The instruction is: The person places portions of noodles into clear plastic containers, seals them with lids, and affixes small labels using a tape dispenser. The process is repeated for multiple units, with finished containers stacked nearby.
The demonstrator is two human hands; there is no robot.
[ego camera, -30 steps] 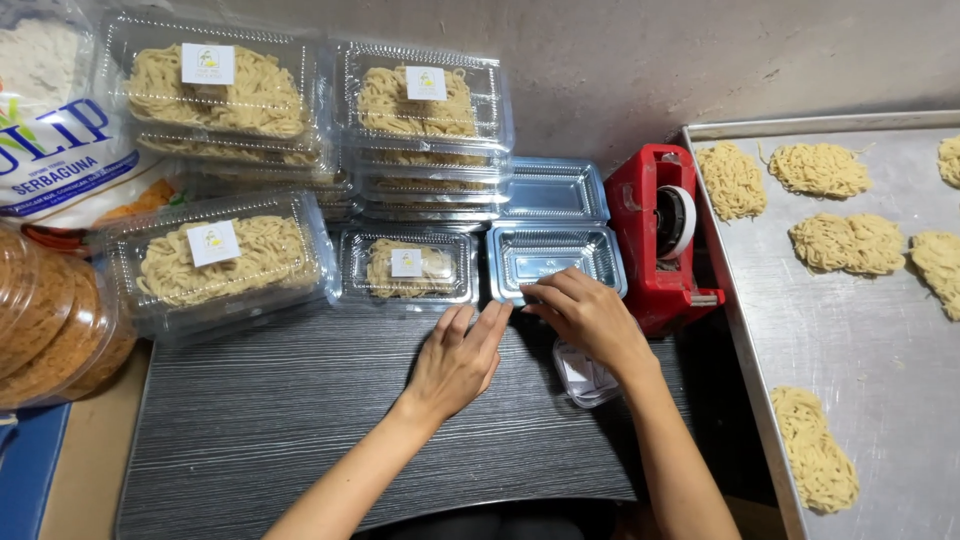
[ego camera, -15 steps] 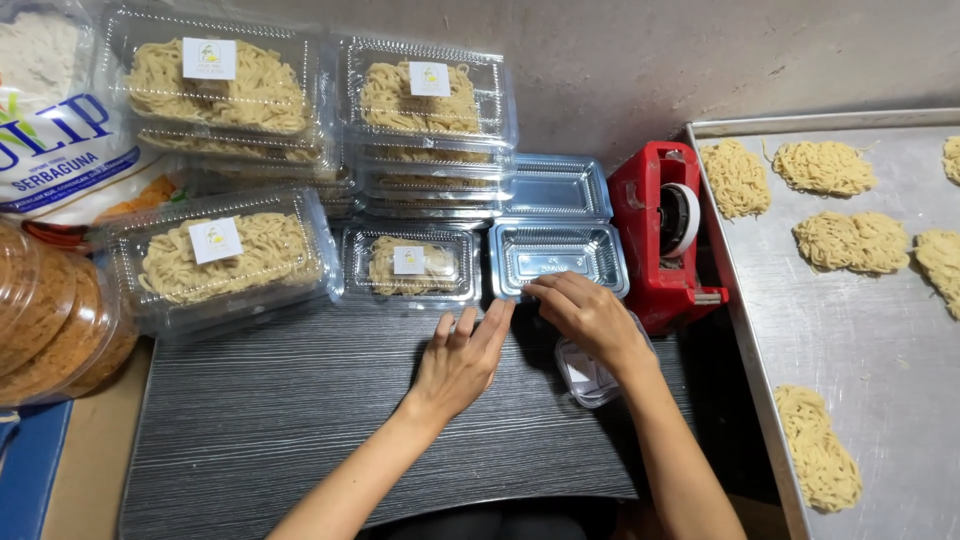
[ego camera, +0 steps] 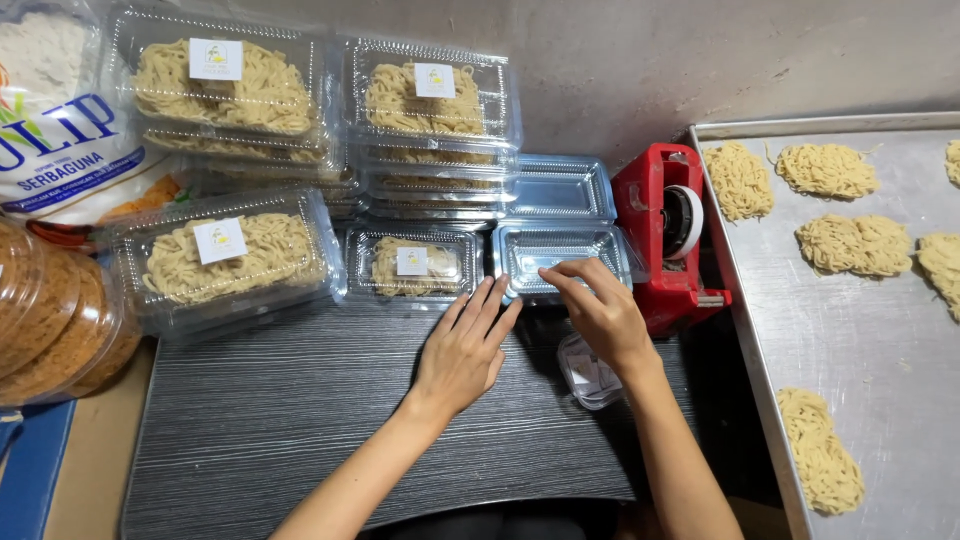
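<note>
On dark table, front of stacked noodle boxes: empty clear box beside red tape dispenser. Right hand pinches its near rim; left hand lies flat, fingers extended, tips at box's left corner, gripping nothing. Step, judged: handling the empty box before filling. Next move needs noodle nests from tray, right.
</note>
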